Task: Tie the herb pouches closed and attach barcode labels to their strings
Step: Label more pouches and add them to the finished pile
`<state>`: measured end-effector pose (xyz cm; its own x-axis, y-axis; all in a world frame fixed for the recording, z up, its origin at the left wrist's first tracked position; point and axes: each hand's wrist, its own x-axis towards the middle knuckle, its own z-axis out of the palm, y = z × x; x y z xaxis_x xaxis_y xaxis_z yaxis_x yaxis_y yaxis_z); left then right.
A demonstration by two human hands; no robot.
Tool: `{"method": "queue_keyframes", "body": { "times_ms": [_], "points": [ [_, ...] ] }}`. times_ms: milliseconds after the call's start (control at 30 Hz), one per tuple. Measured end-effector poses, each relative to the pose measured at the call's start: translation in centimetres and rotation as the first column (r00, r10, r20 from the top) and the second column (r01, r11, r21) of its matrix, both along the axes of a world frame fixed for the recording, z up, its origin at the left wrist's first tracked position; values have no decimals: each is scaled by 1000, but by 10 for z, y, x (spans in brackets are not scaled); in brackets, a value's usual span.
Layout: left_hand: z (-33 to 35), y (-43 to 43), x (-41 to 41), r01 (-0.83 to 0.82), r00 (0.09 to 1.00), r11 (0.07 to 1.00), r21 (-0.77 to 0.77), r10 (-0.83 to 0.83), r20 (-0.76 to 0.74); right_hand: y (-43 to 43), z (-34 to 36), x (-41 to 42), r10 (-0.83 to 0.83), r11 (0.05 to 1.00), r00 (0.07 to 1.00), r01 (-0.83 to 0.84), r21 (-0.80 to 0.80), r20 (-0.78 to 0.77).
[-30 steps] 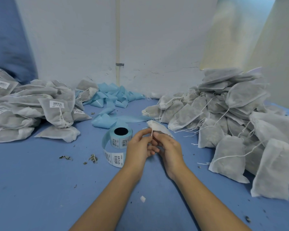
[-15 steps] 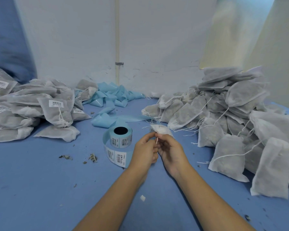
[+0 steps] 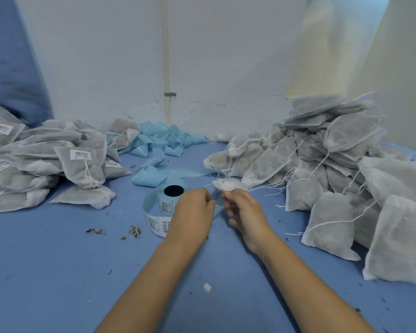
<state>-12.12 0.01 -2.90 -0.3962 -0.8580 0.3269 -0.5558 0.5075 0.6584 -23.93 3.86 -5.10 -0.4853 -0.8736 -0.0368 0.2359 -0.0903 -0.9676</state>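
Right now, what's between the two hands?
In the head view, a thin white string spans the gap between the left hand and the right hand; behind it show blue backing strip and table.

Single view only, head-worn, wide-angle. Looks forward and down from above the person's forearms, onto the blue surface (image 3: 46,272). Both arms enter from the bottom edge; left hand (image 3: 192,212) and right hand (image 3: 246,213) sit just below frame centre, near the lens. Camera faces a white wall (image 3: 226,68) at the far edge of the surface. Straight lines bow toward the frame edges. Pouch piles at the left (image 3: 34,159) and right (image 3: 334,169) margins fall within the field. No second view, so no overlap to record.
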Motion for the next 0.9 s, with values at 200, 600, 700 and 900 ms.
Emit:
{"method": "queue_keyframes", "body": {
  "times_ms": [200,600,700,900],
  "points": [
    [4,6,2,13,973,984,-176,28,230,2,-2,11,-165,983,646,168,-72,-745],
    [1,-4,6,44,998,990,-135,-51,-48,11,0,22,-273,934,-106,210,-290,-956],
    [0,-5,7,31,994,996,-79,-39,-102,10,-2,21,-263,947,-49,177,-268,-963],
    [-4,-4,8,31,997,952,-305,-10,70,11,-2,20,-286,944,-4,168,-283,-958]
  ]
}}
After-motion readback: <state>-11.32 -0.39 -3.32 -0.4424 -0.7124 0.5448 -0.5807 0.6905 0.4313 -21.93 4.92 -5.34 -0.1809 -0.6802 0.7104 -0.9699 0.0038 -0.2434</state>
